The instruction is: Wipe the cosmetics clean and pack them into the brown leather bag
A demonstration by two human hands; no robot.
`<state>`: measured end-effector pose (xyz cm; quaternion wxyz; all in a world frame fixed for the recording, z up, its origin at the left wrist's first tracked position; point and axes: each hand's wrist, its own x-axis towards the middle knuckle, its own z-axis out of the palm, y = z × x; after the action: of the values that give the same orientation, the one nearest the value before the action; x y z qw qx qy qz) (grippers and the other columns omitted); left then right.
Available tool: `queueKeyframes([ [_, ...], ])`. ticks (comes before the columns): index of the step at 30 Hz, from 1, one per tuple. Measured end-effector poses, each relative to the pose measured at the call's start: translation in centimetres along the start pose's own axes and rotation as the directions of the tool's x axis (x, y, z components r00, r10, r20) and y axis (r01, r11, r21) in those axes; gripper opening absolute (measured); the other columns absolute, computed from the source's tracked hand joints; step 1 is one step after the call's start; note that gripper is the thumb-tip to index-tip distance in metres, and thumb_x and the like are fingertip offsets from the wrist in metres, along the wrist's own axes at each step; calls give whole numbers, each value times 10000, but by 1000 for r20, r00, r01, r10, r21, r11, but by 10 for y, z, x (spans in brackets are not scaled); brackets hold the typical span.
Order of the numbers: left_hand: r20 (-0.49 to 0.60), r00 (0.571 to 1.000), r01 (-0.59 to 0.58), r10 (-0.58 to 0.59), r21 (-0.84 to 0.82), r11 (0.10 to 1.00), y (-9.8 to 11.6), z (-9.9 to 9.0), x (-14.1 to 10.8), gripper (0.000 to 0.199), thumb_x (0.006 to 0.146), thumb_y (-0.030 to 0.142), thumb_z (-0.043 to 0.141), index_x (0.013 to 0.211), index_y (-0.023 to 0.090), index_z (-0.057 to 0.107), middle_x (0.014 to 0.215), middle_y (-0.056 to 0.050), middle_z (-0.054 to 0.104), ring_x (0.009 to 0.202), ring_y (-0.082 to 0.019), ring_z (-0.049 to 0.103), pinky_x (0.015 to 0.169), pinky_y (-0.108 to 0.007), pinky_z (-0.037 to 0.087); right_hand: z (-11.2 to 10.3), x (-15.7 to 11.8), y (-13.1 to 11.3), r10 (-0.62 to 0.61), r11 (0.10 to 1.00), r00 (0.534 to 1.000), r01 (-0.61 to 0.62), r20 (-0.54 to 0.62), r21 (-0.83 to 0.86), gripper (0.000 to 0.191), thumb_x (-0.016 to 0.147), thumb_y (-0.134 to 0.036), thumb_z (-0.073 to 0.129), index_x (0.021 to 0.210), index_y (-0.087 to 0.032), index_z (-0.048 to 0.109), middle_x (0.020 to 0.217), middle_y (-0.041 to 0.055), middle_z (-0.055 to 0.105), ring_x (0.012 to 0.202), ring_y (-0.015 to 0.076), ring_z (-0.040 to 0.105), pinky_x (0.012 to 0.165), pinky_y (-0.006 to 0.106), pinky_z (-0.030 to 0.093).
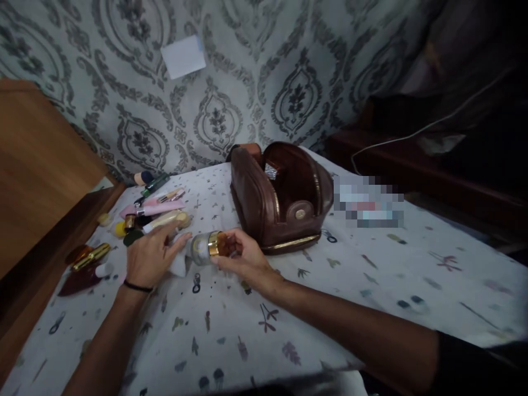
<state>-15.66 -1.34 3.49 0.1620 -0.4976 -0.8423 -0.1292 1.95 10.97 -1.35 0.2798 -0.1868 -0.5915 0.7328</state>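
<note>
The bag (258, 203) was brown, the tablecloth (231, 341) white with scattered leaf prints, the wallpaper (216, 118) grey-patterned.

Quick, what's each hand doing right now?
Left hand: at something white; grip cannot be told.
Right hand: closed on a gold-banded bottle.

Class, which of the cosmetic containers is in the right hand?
The clear glass bottle with a gold band: the right hand grips its amber end. Others, such as the slim gold tube, lie farther left.
</note>
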Motion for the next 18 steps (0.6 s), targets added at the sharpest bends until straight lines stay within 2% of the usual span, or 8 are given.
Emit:
queueKeyframes([
  [2, -50, 998, -48, 48, 4, 999, 0, -8, -1, 470, 961, 523, 436, 1243, 218, 654, 957, -76, 697, 800, -239, 661, 676, -315, 468, 0, 1, 0, 0, 998, 1000, 0, -9, -57, 406, 578, -280, 817, 908, -183, 601, 821, -18, 643, 762, 131, 566, 715, 272, 442],
  [4, -39, 982, -191, 187, -127, 973, 5, -15, -3, 440, 980, 468, 412, 1264, 208, 625, 1071, -96, 681, 940, -250, 665, 775, -327, 518, 0, 1, -1, 12, 996, 1000, -13, -8, -94, 404, 565, -272, 824, 887, -185, 597, 774, -36, 627, 722, 123, 557, 681, 258, 437],
  [7, 89, 879, -423, 468, -306, 853, 21, -22, -6, 463, 954, 368, 485, 1406, 271, 487, 1349, -71, 590, 1210, -255, 592, 978, -348, 519, 0, 0, -2, 23, 994, 1000, -24, -3, -111, 399, 559, -253, 823, 874, -194, 584, 730, -62, 601, 693, 115, 551, 639, 237, 431],
  [9, 166, 817, -486, 553, -318, 814, 34, -20, -8, 614, 920, 289, 534, 1502, 312, 340, 1427, -49, 541, 1282, -246, 557, 1034, -342, 507, 0, -1, -3, 25, 991, 1000, -26, -12, -134, 387, 556, -237, 821, 853, -197, 576, 712, -71, 584, 678, 110, 540, 623, 233, 422],
  [11, 205, 800, -496, 564, -302, 814, 43, -15, -10, 720, 897, 222, 531, 1545, 320, 233, 1421, -48, 549, 1266, -235, 579, 1019, -323, 528, -1, -2, -4, 21, 985, 1000, -24, -20, -169, 366, 561, -232, 821, 817, -197, 562, 699, -75, 568, 661, 107, 527, 614, 236, 410],
  [14, 210, 802, -504, 560, -267, 822, 44, -13, -8, 717, 887, 212, 519, 1540, 312, 242, 1405, -53, 566, 1258, -248, 590, 995, -337, 549, -3, -3, -4, 4, 979, 1000, -8, -16, -205, 407, 562, -273, 848, 849, -192, 572, 736, -64, 566, 694, 115, 529, 645, 250, 414],
  [16, 203, 812, -501, 548, -240, 831, 38, -19, 0, 663, 895, 273, 533, 1515, 300, 299, 1414, -61, 561, 1275, -264, 576, 1025, -372, 528, -5, -3, -4, -7, 988, 1000, 6, -5, -154, 546, 575, -342, 863, 1018, -192, 582, 825, -42, 581, 747, 124, 547, 684, 259, 436],
  [18, 179, 847, -457, 500, -233, 858, 34, -32, 12, 632, 894, 356, 553, 1486, 276, 347, 1440, -78, 539, 1305, -282, 547, 1087, -420, 472, -5, -5, -4, -26, 998, 1000, 26, 9, -50, 658, 657, -428, 819, 1198, -205, 519, 920, -15, 579, 788, 130, 573, 677, 256, 456],
])
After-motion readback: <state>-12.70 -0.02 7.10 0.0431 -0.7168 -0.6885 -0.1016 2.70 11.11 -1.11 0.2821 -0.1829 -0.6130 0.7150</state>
